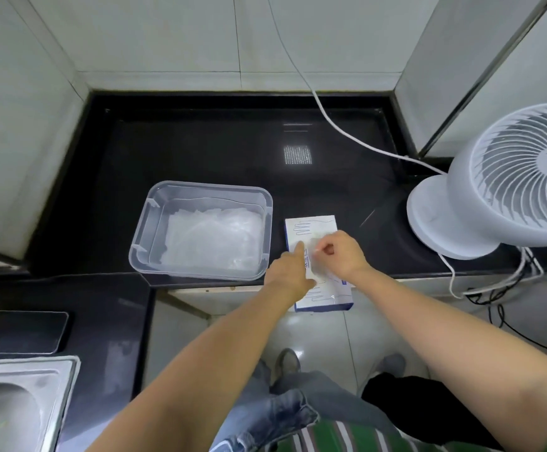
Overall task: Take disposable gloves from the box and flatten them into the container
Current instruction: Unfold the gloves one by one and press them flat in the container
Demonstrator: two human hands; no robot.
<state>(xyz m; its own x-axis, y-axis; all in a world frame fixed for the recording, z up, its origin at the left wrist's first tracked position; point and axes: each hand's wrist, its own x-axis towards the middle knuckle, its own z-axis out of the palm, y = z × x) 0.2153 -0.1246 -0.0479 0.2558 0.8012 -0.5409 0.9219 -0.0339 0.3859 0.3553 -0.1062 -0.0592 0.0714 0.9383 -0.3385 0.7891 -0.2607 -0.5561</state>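
The box [311, 228] lay flat at the front edge of the counter [200, 141], its near end hanging out over the edge, with the container [200, 190] just beside it on the left. A pale pile [213, 233] of clear gloves already lay spread across the container's floor. The left hand [290, 272] held the box down with a straight index finger on its top face; how its other fingers lay could not be made out. The right hand [344, 256] was curled, its fingertips pinching a thin clear glove [315, 240] at the slot in the box top. The glove looked like filmy plastic: nearly weightless, limp, clingy and easy to tear or stretch. It would likely drag its neighbours out with it, so a small pinch on a single layer near the slot, drawn out slowly while the box stayed pinned, seemed the safest hold. Once free it would probably crumple, and would need flat palms to smooth it. Air from the fan [493, 190] at the right could lift it, if the fan was running.
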